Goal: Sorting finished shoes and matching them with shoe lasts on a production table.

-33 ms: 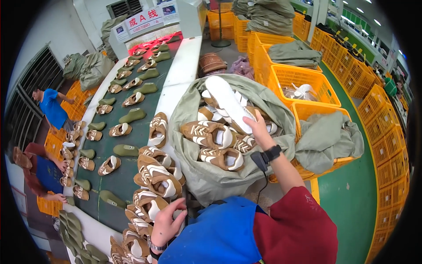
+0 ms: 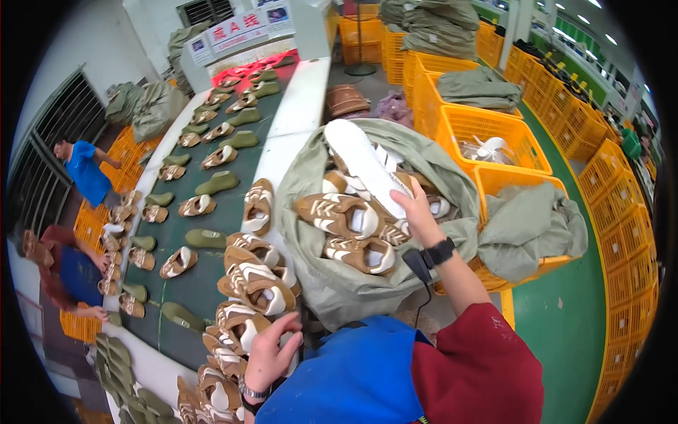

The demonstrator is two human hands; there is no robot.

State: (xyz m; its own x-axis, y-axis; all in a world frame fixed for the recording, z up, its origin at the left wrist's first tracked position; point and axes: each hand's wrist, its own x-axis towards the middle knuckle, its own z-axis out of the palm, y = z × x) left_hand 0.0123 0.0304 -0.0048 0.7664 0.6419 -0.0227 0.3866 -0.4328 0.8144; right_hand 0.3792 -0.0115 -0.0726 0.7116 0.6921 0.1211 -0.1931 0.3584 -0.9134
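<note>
My right hand [image 2: 418, 214] grips the near end of a sneaker upper [image 2: 361, 161], its white stitched bottom turned up. It is held over a grey-green cloth sack [image 2: 318, 288] full of brown and white sneaker uppers [image 2: 360, 254]. My left hand [image 2: 270, 357] is by the near edge of the conveyor, thumb and fingers apart. Next to it, more brown and white sneaker uppers [image 2: 263, 288] are piled along the white ledge. Something greyish shows behind the left fingers, too covered to make out.
A dark green conveyor [image 2: 159, 297] carries sneaker uppers and green shoe lasts [image 2: 182, 316]. Two people [image 2: 70, 272] [image 2: 88, 169] stand at its far left side. Yellow crates [image 2: 519, 127], some with cloth on top, stand right of the sack. A cable hangs from my right wrist device [image 2: 427, 260].
The view has shifted slightly, so the scene sits a little farther right. My right hand keeps its grip on the sneaker upper; my left fingers are slightly raised.
</note>
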